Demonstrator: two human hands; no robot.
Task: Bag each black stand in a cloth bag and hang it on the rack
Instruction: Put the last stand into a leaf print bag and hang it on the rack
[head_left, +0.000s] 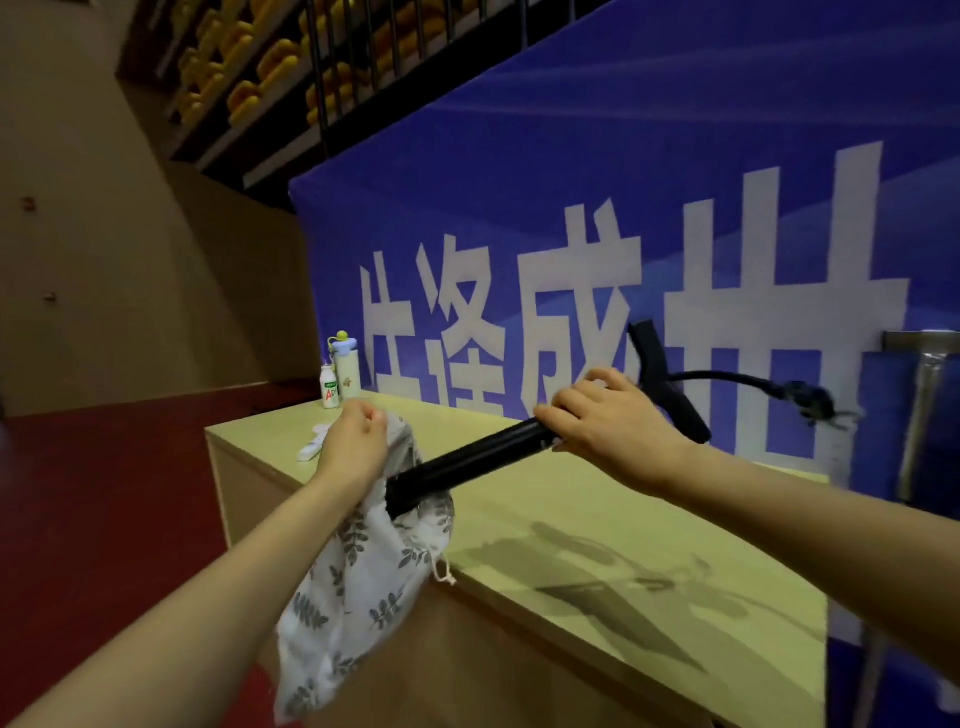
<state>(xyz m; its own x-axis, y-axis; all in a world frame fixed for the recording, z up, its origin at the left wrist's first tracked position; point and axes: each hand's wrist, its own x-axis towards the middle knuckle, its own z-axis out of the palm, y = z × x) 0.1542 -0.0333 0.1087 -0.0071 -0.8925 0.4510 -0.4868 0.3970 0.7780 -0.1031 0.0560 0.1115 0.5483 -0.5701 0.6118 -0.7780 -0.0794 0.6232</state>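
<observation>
Right hand (613, 421) grips black stand (467, 460); left hand (356, 441) pinches leaf-print cloth bag (358, 571).

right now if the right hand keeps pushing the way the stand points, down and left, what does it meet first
Most likely the cloth bag. The right hand grips the black stand, whose lower end sits at the bag's mouth, held up by the left hand. Depth is unclear, so it may brush the left hand first.

Black stand (467, 460), grey-leaf-patterned white bag (358, 582)
</observation>
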